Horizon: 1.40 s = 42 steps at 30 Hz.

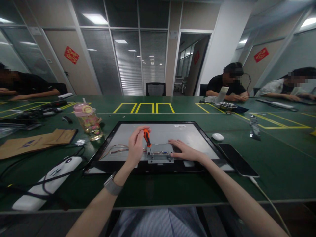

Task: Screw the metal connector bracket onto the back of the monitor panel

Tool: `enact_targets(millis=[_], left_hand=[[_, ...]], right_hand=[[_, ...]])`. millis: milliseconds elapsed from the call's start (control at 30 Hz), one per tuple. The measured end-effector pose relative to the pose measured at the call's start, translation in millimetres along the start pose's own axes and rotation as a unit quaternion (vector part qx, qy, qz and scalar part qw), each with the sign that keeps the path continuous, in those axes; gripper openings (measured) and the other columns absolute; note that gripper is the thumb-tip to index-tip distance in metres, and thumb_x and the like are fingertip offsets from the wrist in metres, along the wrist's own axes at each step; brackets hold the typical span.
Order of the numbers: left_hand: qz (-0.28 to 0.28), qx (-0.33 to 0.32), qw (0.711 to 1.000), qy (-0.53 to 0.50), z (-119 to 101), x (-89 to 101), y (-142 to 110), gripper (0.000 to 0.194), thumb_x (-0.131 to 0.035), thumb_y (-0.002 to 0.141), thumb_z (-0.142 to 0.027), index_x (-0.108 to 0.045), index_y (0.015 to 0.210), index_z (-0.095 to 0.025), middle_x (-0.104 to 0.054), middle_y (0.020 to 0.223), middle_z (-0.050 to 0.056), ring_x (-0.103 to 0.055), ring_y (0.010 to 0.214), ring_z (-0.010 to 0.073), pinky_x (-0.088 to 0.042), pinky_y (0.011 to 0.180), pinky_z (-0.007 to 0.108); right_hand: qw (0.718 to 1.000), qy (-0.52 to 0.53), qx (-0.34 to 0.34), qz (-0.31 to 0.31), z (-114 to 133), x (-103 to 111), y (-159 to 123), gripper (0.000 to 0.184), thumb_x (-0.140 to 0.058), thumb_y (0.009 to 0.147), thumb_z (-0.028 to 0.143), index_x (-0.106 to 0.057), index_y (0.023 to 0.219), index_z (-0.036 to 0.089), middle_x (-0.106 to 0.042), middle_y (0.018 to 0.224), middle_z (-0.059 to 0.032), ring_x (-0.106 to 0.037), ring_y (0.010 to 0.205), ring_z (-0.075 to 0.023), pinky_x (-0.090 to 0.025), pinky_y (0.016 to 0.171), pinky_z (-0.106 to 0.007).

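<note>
An orange-and-black screwdriver is gripped by its handle in my left hand. Its thin shaft points down at the left side of a grey metal bracket with video ports on its face. My right hand lies with fingers spread at the bracket's right side, its thumb by the port edge. Both hands are over a display panel, back side up, with a grey back and a black frame. Thin wires run across its left part to the bracket. The screwdriver's tip is too small to make out clearly.
Left of the panel are a drink cup, a paper bag and a white device with black cables. On the right lie a phone on a cable and a white earbud case. Several people sit across the green table.
</note>
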<state>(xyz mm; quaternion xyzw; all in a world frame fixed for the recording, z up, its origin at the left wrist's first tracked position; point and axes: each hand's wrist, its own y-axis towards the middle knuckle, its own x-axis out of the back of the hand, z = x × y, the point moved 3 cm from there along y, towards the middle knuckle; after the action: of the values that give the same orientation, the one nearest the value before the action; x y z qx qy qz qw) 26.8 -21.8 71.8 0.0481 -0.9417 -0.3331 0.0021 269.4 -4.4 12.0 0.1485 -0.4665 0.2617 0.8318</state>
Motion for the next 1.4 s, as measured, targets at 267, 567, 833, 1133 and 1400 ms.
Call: enact_targets(millis=[267,567,833,1133,1400], left_hand=[[-0.022,-0.03,0.999,0.034,2.7,0.3,0.6,0.018,-0.062,0.085,-0.035,-0.069,0.091,-0.019,-0.055,0.087,0.003,-0.056,0.076,0.0128,-0.048,0.071,0.025],[-0.009,-0.014,1.0,0.005,2.0,-1.6,0.1,0.018,-0.056,0.088,-0.033,-0.065,0.093,-0.018,-0.061,0.094,0.005,-0.06,0.086,0.0151,-0.051,0.076,0.027],[-0.021,0.008,1.0,0.002,7.4,1.0,1.8,0.022,-0.052,0.09,-0.034,-0.065,0.095,-0.018,-0.064,0.087,0.005,-0.062,0.08,0.0157,-0.051,0.077,0.03],[-0.019,-0.03,0.999,0.01,4.5,0.9,4.0,0.016,-0.065,0.081,-0.035,-0.07,0.083,-0.02,-0.058,0.085,0.003,-0.058,0.079,0.0143,-0.049,0.07,0.025],[0.011,0.019,0.999,-0.048,12.8,1.1,3.5,0.026,-0.047,0.093,-0.033,-0.068,0.098,-0.019,-0.067,0.092,0.006,-0.063,0.091,0.0168,-0.049,0.085,0.031]], right_hand=[[1.0,0.001,0.002,-0.002,-0.1,-0.6,0.4,0.077,-0.049,0.085,0.068,-0.039,0.144,0.02,-0.034,0.154,-0.0115,-0.027,0.144,-0.0269,-0.01,0.121,-0.048],[1.0,-0.005,-0.005,0.005,1.5,0.5,-0.4,0.077,-0.048,0.085,0.069,-0.037,0.145,0.02,-0.033,0.155,-0.0103,-0.026,0.144,-0.0271,-0.01,0.121,-0.047],[1.0,-0.005,0.009,-0.007,-2.3,-2.2,2.0,0.076,-0.048,0.085,0.069,-0.039,0.144,0.021,-0.036,0.153,-0.0103,-0.028,0.143,-0.0275,-0.01,0.121,-0.048],[1.0,0.0,0.005,-0.001,-1.0,-0.6,0.7,0.076,-0.049,0.085,0.068,-0.038,0.144,0.021,-0.033,0.154,-0.0095,-0.027,0.144,-0.0272,-0.01,0.121,-0.047],[1.0,-0.001,-0.002,0.003,0.8,0.4,-0.2,0.076,-0.049,0.086,0.068,-0.039,0.144,0.019,-0.033,0.154,-0.0112,-0.027,0.144,-0.0275,-0.01,0.121,-0.047]])
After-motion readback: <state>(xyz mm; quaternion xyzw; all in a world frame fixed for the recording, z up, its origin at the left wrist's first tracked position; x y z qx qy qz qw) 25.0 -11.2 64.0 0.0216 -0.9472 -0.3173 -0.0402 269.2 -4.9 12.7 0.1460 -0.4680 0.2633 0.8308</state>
